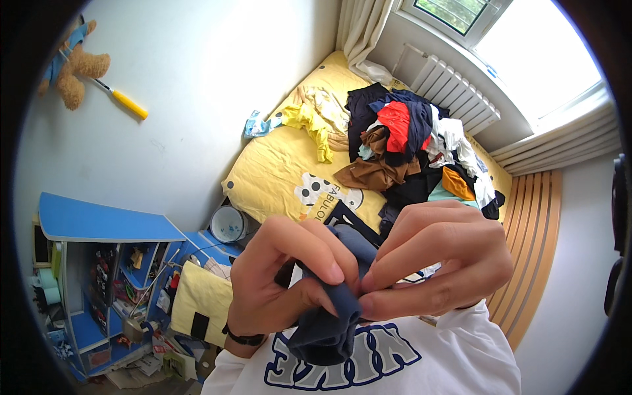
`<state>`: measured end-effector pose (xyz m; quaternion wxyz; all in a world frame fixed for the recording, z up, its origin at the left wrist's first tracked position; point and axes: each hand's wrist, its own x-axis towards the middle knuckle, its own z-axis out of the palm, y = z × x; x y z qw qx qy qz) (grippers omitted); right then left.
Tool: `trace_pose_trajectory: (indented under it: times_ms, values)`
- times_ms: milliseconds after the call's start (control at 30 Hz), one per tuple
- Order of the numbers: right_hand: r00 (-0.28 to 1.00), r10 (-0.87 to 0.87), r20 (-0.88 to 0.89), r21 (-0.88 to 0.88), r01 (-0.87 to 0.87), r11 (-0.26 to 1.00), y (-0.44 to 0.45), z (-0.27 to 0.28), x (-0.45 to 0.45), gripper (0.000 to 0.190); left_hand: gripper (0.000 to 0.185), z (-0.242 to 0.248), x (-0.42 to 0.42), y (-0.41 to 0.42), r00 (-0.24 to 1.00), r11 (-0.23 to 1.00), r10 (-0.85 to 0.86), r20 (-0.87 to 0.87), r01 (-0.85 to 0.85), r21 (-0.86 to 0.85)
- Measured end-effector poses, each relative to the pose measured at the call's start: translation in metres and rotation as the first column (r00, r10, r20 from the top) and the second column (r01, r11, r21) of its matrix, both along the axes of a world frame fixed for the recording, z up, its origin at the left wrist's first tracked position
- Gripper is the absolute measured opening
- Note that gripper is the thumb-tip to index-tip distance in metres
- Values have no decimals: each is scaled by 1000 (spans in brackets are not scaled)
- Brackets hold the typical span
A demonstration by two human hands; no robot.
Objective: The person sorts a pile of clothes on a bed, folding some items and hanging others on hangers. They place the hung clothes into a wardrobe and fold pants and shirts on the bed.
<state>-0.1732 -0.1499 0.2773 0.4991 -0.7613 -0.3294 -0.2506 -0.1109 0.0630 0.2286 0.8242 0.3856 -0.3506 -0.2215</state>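
Observation:
Close to my chest I hold a small dark blue fabric item (328, 335), which looks like a sock. My left hand (291, 271) pinches it between thumb and fingers from one side. From the other side my right hand (439, 261) grips the cloth with its thumb and fingertips, right beside the left fingers. A folded, bulging end of the fabric hangs below the left thumb. Another stretch of blue-grey cloth shows between and behind the hands. The fingers hide part of the item.
Beyond my hands, a bed with a yellow sheet (266, 170) bears a heap of mixed clothes (390, 133). A white radiator (454, 94) stands under the window. To the left are a blue shelf unit (108, 217) and a white bucket (228, 223). A slatted wooden headboard (533, 237) lies right.

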Motion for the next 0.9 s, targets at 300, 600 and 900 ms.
trace_pose_trajectory:
  times_ms: [300, 600, 900]
  values:
    - [999, -22, 35, 15, 21, 1000, 0, -3, 6, 15, 27, 1, 7, 1, 1000, 996, -11, 18, 9, 93]
    - [996, -57, 74, 6, 57, 998, -4, -12, 9, 17, 27, -4, 10, 1, 996, 990, -29, -81, 40, 138]
    - [994, -105, -9, 30, 105, 994, 7, -16, 13, 36, 22, -15, 19, 6, 999, 994, -8, -44, 13, 108]
